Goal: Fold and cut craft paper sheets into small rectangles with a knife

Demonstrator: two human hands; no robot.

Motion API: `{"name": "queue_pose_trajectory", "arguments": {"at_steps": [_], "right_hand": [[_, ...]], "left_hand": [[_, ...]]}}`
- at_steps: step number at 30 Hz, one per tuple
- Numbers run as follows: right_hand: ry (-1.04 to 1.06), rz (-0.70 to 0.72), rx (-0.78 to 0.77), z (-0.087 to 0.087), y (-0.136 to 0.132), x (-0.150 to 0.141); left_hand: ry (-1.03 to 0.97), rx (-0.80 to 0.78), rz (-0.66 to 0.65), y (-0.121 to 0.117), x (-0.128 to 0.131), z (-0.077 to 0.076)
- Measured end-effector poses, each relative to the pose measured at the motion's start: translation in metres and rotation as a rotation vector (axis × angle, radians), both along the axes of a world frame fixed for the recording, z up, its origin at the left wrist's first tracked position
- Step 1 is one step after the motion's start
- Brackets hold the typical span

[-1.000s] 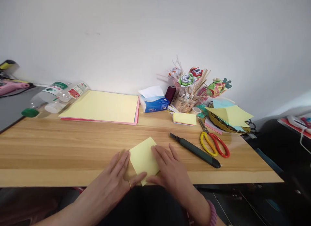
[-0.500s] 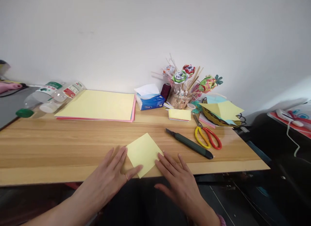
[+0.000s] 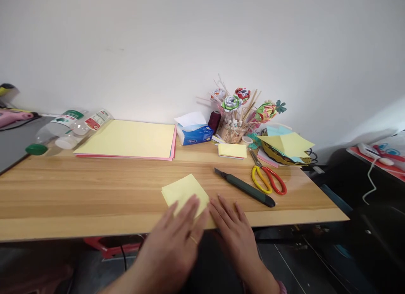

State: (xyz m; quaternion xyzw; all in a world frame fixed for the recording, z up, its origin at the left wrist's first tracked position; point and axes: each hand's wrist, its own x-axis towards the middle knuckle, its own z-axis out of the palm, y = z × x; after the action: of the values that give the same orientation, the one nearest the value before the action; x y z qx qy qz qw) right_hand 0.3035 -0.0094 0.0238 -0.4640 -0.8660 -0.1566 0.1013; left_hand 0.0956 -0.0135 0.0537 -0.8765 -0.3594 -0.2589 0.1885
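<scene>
A pale yellow square of paper (image 3: 181, 190) lies cornerwise on the light wood-grain desk (image 3: 95, 195), close to the front edge; its left corner seems to show more than one layer. The person's left hand (image 3: 172, 243) is over its near part, fingers a little apart and blurred, so I can't tell how firmly they press. The right hand (image 3: 232, 226) lies flat, fingers slightly spread, tips at the paper's right corner; neither hand pinches it. I'd judge the paper featherlight, fairly crisp, apt to slide on the smooth surface and easy to crease, best taken by the uncovered far corner. To its right rests a dark green craft knife (image 3: 249, 189), and beyond that, scissors with yellow and red handles (image 3: 260, 165).
</scene>
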Motion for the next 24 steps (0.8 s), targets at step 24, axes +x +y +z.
{"name": "queue_pose_trajectory", "arguments": {"at_steps": [24], "right_hand": [[0.077, -0.035, 0.066, -0.007, -0.001, -0.004]], "left_hand": [[-0.032, 0.063, 0.094, -0.032, -0.028, -0.050]]}}
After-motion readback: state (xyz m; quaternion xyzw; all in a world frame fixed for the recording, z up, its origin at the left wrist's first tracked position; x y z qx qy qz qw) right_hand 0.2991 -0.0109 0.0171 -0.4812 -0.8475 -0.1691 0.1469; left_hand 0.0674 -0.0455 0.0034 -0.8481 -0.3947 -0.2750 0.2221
